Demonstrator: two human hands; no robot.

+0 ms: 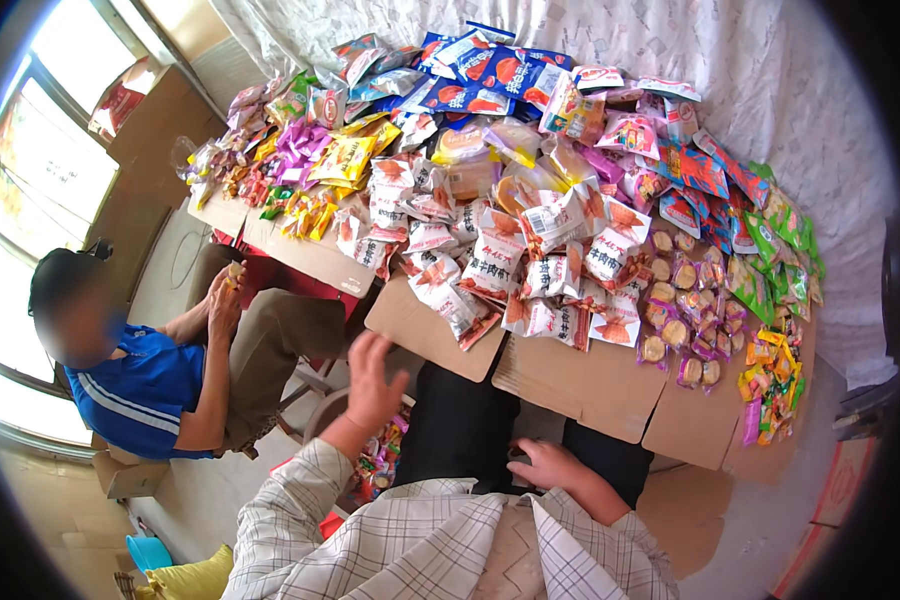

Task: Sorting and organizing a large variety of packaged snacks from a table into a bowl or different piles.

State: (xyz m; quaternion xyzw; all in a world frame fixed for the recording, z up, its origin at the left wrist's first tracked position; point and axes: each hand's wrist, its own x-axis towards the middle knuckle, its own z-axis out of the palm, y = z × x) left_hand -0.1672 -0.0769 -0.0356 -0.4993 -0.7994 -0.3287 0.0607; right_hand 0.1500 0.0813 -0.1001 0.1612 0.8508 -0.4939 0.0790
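My left hand (373,385) is raised with its fingers apart and nothing in it. It is over the rim of a round bin (322,418) of small colourful wrapped sweets (382,462), close to the near edge of the cardboard (435,322). On my lap rests my right hand (553,468), empty, with its fingers loosely stretched against my dark trousers. White and red snack packets (492,252) are heaped on the cardboard just beyond my hands. To their right lie round biscuits (678,325) in clear and purple wrappers.
Blue packets (495,70) lie at the back, yellow bags (345,158) and purple sweets (300,148) at the left. Green packets (785,230) and small sweets (770,385) are at the right. A seated person in a blue shirt (140,390) holds a small item at the left.
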